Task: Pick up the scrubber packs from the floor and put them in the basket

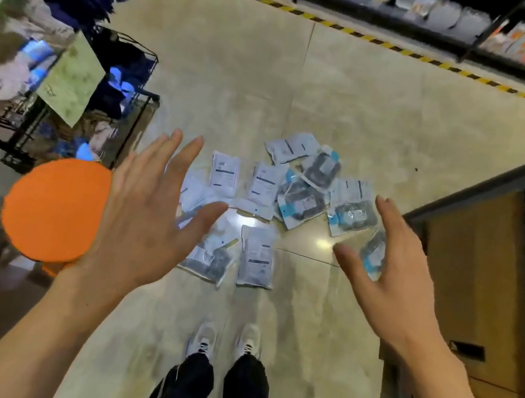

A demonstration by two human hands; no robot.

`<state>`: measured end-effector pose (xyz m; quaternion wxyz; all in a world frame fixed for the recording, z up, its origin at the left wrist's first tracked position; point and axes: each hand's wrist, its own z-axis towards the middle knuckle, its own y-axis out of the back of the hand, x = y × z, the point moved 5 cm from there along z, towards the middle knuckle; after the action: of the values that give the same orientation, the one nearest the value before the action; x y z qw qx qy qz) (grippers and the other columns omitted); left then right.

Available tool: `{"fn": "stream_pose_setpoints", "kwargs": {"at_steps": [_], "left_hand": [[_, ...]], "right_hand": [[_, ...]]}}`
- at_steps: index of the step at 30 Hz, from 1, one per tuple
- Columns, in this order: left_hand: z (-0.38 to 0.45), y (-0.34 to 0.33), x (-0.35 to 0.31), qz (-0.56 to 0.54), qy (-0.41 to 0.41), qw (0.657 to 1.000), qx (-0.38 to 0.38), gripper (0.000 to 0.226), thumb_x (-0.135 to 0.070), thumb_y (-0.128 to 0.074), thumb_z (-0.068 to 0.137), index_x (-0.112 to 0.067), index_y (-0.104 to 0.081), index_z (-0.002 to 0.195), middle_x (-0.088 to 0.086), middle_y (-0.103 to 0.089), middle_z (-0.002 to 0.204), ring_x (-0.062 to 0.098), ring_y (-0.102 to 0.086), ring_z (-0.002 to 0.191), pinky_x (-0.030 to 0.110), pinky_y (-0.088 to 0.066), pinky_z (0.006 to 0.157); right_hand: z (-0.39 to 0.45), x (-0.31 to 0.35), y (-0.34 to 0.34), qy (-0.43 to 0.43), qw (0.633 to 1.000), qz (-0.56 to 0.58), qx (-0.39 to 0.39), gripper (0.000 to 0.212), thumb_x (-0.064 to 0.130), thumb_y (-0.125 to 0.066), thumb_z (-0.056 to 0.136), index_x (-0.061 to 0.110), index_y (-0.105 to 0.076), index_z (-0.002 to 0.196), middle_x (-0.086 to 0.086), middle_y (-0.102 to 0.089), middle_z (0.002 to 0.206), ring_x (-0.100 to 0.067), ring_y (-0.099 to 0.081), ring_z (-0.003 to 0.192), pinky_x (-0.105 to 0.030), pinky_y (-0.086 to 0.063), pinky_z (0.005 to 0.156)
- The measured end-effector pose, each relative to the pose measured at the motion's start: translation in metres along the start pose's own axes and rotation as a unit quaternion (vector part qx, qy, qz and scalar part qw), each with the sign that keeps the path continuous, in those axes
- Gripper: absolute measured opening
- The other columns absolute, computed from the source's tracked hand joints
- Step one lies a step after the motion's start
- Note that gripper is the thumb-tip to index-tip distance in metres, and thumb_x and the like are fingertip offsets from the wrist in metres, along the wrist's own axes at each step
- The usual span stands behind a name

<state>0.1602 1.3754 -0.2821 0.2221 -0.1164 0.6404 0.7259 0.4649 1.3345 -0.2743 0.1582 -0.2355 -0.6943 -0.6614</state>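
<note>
Scrubber packs (274, 201) scattered on floor (356, 110), below and between left hand (147, 214), right hand (390, 276); both grips spread, empty.

this looks like a shop, with long shelves (458, 19) full of packed goods, wire racks (125, 99) of clothes, and yellow-black tape (351, 33) on the floor (357, 103).

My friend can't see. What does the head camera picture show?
Scrubber packs lie scattered on the tiled floor before a standing person. Their open left hand and right hand reach toward them, holding nothing, beside an orange basket.
</note>
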Motion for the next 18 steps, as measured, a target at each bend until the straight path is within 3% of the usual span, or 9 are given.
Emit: {"fn": "stream_pose_setpoints", "kwargs": {"at_steps": [4,9,15,18], "left_hand": [[0.008,-0.098,0.05,-0.019,0.01,1.0,-0.007,0.079,-0.063,-0.046,0.096,-0.016,-0.034,0.159,0.013,-0.033,0.165,0.03,-0.031,0.151,0.048,-0.026,0.118],[-0.013,-0.239,0.137,-0.018,0.027,0.999,-0.013,0.078,-0.06,-0.049,0.094,-0.016,-0.035,0.157,0.014,-0.039,0.161,0.03,-0.035,0.148,0.05,-0.029,0.118],[-0.043,-0.401,0.231,-0.007,0.023,1.0,-0.005,0.077,-0.057,-0.049,0.093,-0.01,-0.038,0.153,0.017,-0.048,0.152,0.029,-0.039,0.136,0.047,-0.033,0.11],[-0.053,-0.466,0.264,-0.018,0.013,1.0,-0.007,0.076,-0.06,-0.046,0.094,-0.014,-0.036,0.154,0.016,-0.048,0.152,0.033,-0.044,0.137,0.052,-0.038,0.109]], "right_hand": [[0.04,-0.064,-0.091,-0.003,1.0,0.006,0.02,0.093,0.081,-0.041,0.086,0.032,-0.021,0.163,0.005,-0.028,0.17,-0.016,-0.027,0.154,-0.047,-0.03,0.122],[0.066,-0.153,-0.237,0.003,0.999,0.023,0.031,0.083,0.073,-0.052,0.093,0.035,-0.023,0.161,0.012,-0.034,0.164,0.003,-0.027,0.141,-0.031,-0.027,0.113],[0.082,-0.247,-0.403,0.023,0.999,0.009,0.031,0.088,0.078,-0.045,0.086,0.035,-0.025,0.161,0.019,-0.036,0.155,-0.003,-0.033,0.144,-0.028,-0.027,0.11],[0.092,-0.284,-0.465,0.024,0.999,0.01,0.022,0.091,0.081,-0.043,0.083,0.037,-0.025,0.16,0.016,-0.038,0.159,-0.008,-0.034,0.146,-0.028,-0.028,0.108]]}}
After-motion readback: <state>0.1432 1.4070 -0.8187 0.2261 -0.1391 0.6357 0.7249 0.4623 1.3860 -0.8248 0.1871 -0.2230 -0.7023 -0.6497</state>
